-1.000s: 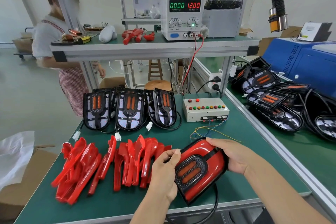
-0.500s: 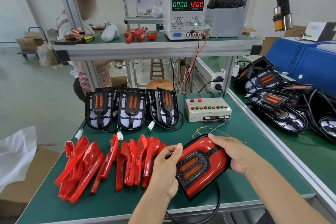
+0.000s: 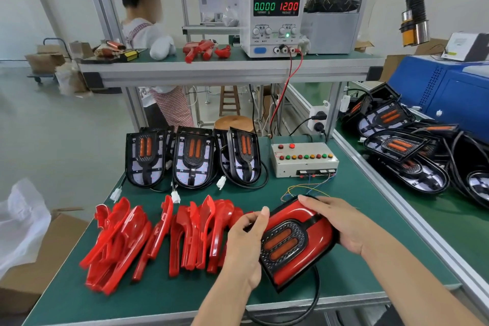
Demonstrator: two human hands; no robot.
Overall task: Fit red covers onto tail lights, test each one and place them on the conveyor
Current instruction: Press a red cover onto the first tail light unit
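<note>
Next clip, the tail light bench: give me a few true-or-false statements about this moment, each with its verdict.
1. Both hands grip the covered tail light. True: left hand, right hand.
2. The power supply reads 12.00 volts. True.
3. Three uncovered tail lights stand behind the loose red covers. True.
4. The supply shows current flowing. False: it reads 0.000.
5. The test box lies left of the red covers. False: it is to their right.

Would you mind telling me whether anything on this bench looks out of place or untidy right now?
Nothing looks damaged or spilled. The loose red covers lie in a jumbled, overlapping row rather than a neat stack, and thin coloured wires trail loose from the test box. Both hands hold the covered tail light normally.
</note>
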